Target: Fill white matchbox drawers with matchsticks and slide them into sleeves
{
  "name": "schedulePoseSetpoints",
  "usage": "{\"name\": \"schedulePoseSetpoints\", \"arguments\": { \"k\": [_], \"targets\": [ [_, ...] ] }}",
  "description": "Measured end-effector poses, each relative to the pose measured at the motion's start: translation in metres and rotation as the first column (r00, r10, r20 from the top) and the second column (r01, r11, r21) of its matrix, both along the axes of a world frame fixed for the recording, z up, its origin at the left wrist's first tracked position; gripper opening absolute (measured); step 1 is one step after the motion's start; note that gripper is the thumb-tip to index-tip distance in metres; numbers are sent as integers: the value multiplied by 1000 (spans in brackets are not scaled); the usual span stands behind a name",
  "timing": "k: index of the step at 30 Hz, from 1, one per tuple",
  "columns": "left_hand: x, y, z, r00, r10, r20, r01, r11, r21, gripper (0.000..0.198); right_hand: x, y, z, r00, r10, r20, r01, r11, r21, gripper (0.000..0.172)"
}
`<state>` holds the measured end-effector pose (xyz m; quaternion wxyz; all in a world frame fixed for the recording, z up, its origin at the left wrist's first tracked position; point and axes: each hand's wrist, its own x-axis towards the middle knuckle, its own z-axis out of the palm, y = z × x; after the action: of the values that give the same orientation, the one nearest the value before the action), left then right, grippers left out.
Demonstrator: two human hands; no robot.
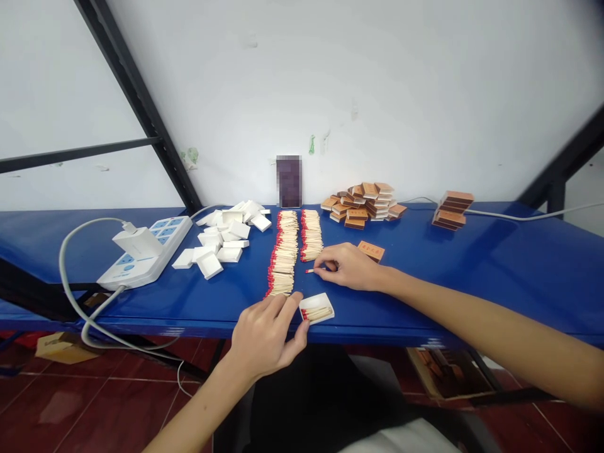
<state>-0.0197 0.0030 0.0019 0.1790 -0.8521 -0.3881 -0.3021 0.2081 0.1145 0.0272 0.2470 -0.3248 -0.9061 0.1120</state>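
My left hand [268, 330] grips a small white matchbox tray [329, 302] by its left end, near the front edge of the blue table. Several red-tipped matches [317, 313] lie side by side inside the tray. Beyond it, my right hand [349, 267] pinches a single match [310, 270] between thumb and fingertips, its red head pointing left. Two long rows of matches stretch away from me, a left row [284, 251] and a shorter right row [311, 236]. Just past my right hand lies an orange matchbox sleeve [371, 251], partly hidden by it.
White empty trays [226, 233] are heaped at the left, beside a power strip [146, 255] with a charger and cables. Orange matchboxes [363, 204] form a pile at the back, with a small stack [452, 209] farther right. A dark blurred panel [289, 181] stands against the wall.
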Motion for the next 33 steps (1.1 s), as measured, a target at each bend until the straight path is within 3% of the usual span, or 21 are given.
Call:
{"name": "schedulePoseSetpoints", "arguments": {
  "k": [6,20,33],
  "targets": [
    [1,0,0,1000,-8,-3,8,1000,12,28,1,2,0,995,-44,-92,42,999,-18,18],
    [-1,4,0,999,-30,27,29,998,51,33,-1,1,3,998,-43,-36,42,999,-30,28],
    [-3,4,-4,998,-49,41,46,997,65,36,-2,3,-1,995,-60,-75,55,997,-62,19]
  ]
}}
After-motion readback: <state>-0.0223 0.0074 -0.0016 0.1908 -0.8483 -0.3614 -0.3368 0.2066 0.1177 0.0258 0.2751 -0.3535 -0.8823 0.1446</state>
